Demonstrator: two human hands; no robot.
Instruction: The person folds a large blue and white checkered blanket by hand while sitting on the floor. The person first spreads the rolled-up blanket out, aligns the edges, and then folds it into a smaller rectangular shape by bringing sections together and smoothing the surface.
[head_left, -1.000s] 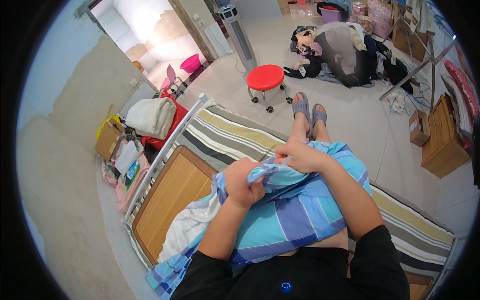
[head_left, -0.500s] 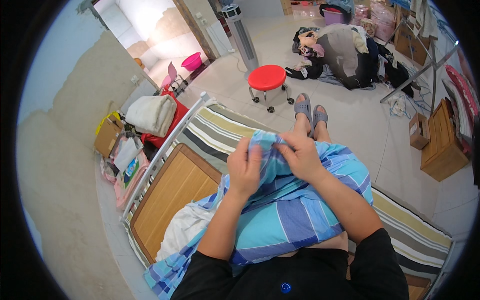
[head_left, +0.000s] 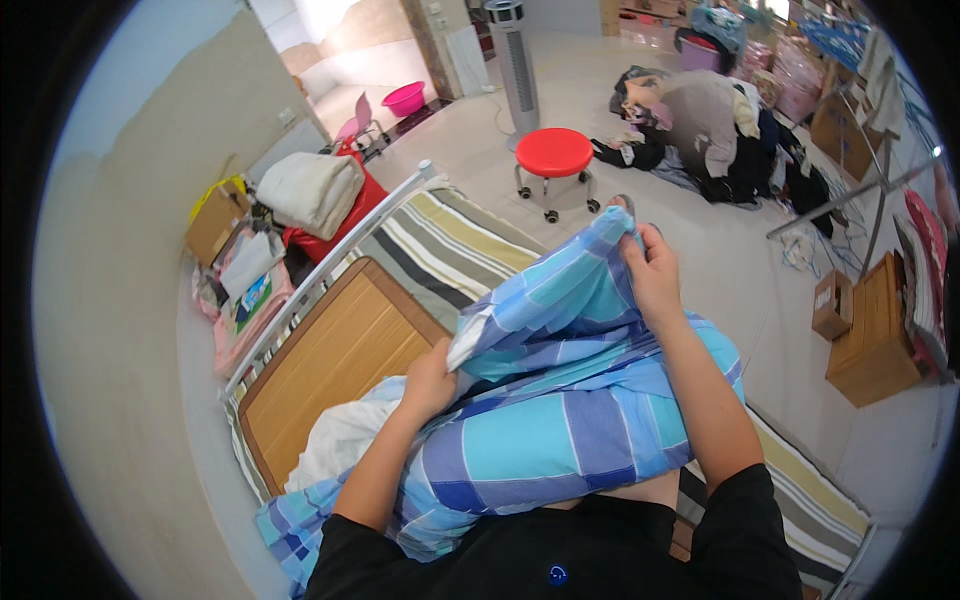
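A blue, turquoise and white checked duvet cover (head_left: pixel 520 440) lies bunched over my lap, trailing off to the lower left. My right hand (head_left: pixel 653 280) pinches a raised corner of it, well out in front of my knees. Closer to me and further left, my left hand (head_left: pixel 430 382) is closed on its edge, where a strip of white underside is turned out. Between the two hands the cloth is pulled into a slanting stretch. White fabric (head_left: pixel 345 435) bulges out beside my left forearm; I cannot tell whether it is lining or a separate piece.
I sit on a bed with a striped sheet (head_left: pixel 455 235), a wooden board (head_left: pixel 335 365) and a white metal rail (head_left: pixel 325 285). A red wheeled stool (head_left: pixel 555 152) stands ahead, before a tower fan (head_left: pixel 518 85). Clothes are heaped (head_left: pixel 720 130) on the floor; a wooden cabinet (head_left: pixel 872 335) stands right.
My hands were close together on the cloth and have spread apart. The right one went outward and up with a corner; the left came back and left along the edge. The view shifted slightly.
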